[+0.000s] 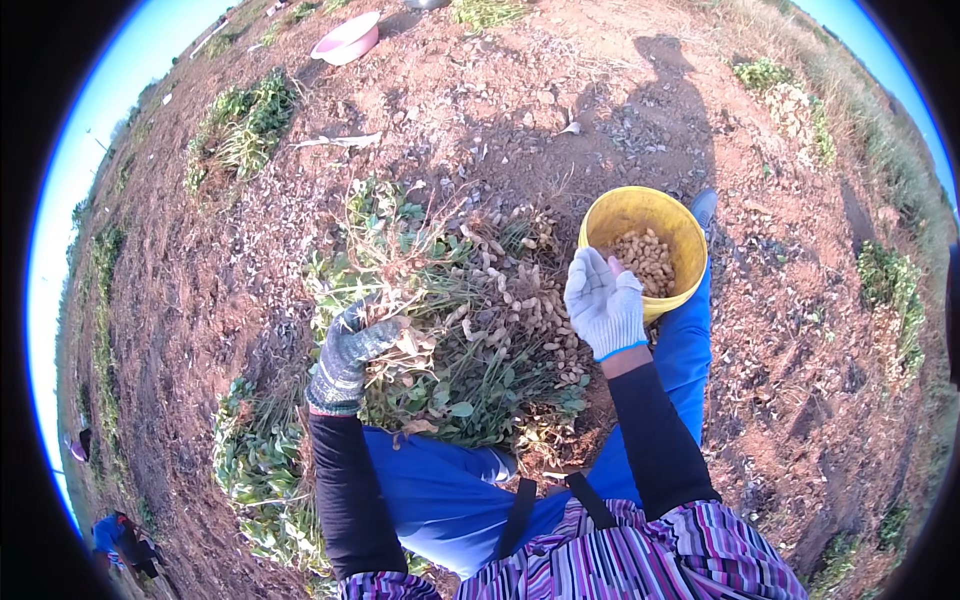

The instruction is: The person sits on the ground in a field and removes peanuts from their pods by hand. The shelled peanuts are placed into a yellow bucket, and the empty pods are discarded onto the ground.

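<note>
My left hand [352,349], in a grey knitted glove, is closed around the stems and dry roots of a peanut plant [401,300]. Under and beside it lies a heap of pulled peanut plants [487,390] with green leaves, with many peanuts in their shells [517,300] on its right side. My right hand [604,296], in a white knitted glove with one bare fingertip showing, is palm up with fingers slightly curled, at the left rim of a yellow plastic bucket [694,229]. No object shows in its palm. Peanuts [645,259] cover the bucket's bottom.
The bucket stands by my right leg [682,367]. More plants lie at my lower left [262,480] and farther off at the upper left [251,124]. A pink basin [349,39] stands on the soil ahead. Another person [124,540] is far off at the lower left.
</note>
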Motion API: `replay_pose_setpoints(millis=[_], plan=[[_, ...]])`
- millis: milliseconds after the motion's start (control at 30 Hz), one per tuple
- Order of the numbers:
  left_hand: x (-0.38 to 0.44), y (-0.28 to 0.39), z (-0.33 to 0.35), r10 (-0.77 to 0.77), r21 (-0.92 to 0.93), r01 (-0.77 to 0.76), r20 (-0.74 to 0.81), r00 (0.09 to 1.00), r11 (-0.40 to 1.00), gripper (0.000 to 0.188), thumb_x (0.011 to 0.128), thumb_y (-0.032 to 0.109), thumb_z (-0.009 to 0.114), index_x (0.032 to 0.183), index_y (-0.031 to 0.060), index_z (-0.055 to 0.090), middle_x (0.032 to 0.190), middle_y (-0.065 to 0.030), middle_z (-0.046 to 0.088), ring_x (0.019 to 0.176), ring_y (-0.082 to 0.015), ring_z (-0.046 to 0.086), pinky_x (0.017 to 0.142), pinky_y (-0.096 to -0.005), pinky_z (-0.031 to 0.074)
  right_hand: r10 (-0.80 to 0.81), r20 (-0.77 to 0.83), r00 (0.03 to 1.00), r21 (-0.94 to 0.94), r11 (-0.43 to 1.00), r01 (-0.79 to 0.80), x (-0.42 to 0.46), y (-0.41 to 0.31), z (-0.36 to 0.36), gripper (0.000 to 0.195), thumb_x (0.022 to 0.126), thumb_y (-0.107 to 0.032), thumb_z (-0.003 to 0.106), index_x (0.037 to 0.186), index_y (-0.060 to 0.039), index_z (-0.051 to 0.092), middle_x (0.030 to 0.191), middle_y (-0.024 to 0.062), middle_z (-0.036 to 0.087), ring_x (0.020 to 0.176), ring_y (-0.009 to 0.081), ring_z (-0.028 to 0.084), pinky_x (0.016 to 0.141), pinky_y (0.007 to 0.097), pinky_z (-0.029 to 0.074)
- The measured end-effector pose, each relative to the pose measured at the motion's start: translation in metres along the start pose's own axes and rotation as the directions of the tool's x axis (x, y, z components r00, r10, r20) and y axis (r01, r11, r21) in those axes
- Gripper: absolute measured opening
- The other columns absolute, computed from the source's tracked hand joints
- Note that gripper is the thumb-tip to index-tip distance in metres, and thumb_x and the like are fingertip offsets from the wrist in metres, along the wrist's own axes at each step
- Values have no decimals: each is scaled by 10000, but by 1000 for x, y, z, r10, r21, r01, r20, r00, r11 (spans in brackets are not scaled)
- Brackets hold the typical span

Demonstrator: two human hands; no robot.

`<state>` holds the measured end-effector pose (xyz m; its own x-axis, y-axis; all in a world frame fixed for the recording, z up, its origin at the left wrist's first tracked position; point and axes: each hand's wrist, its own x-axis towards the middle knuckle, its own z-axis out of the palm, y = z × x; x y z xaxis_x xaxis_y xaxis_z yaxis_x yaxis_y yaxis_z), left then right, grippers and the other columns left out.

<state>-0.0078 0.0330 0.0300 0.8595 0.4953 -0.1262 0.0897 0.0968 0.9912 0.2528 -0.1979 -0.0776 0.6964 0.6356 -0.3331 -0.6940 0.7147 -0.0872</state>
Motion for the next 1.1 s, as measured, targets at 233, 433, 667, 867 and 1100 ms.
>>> replay_pose_setpoints(millis=[233,433,667,867,1100], plan=[[-3,-2,3,-57,2,57,137,989,998,337,864,76,666,1178,-30,610,1046,-102,711,916,-138,664,823,-269,519,437,424,793,-582,803,-131,-52,97,42,374,951,-156,609,1279,14,548,1130,78,599,952,138,612,808,244,513],[-3,4,21,-90,12,89,129,988,996,345,815,45,705,1153,12,643,1005,-41,704,887,-119,651,783,-265,510,437,407,802,-786,615,64,-51,116,55,200,944,-173,642,1072,-26,598,1050,24,582,873,93,579,739,232,486],[0,-11,18,-90,14,89,114,989,996,439,769,39,708,1191,-7,594,966,-65,695,857,-160,665,752,-281,534,662,369,653,-223,745,-629,-60,130,26,251,994,-301,548,888,-76,516,832,45,545,742,193,591,597,295,462],[-1,-24,-4,-130,-307,148,77,989,940,312,819,42,692,1121,-12,635,965,-98,710,846,-184,687,768,-291,557,603,567,560,27,667,-745,-59,130,7,225,964,-264,513,828,-87,486,862,62,519,703,189,491,660,327,448],[7,-18,13,19,196,-24,30,999,980,354,902,86,634,1230,-43,593,1146,-101,667,1041,-153,628,909,-286,505,393,300,869,-538,822,-186,-58,93,32,233,934,-196,610,1123,-59,602,963,46,587,769,100,560,619,210,443]])
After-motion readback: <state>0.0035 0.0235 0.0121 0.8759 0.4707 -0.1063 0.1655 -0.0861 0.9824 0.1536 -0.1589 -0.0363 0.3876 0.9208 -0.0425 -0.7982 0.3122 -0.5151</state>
